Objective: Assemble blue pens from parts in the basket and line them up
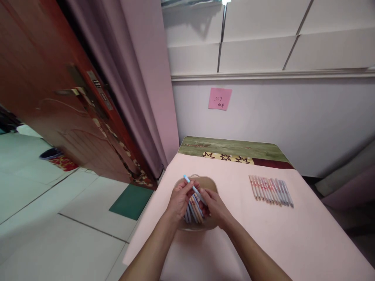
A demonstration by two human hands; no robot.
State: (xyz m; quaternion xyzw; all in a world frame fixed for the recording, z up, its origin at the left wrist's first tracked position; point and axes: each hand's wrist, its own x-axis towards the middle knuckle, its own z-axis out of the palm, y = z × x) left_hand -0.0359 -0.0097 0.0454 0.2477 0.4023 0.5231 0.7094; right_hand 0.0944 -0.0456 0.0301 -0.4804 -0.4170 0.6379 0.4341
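A light blue pen (195, 190) slants between my two hands above a beige basket (211, 183). My left hand (181, 197) pinches it near its blue upper end, and my right hand (215, 205) grips its lower end. Beneath them, several pens (193, 210) in blue, grey and orange tones lie side by side in the basket, partly hidden by my hands. To the right on the pink table cover, a row of pens (271, 190) lies neatly side by side, running from reddish to grey-blue.
The pink-covered table (275, 242) has a green patterned far edge (228, 143) against the wall. A pink note (220, 98) is stuck on that wall. On the left stand a brown door (58, 78) and a purple curtain (131, 78); a green mat (131, 201) lies on the floor.
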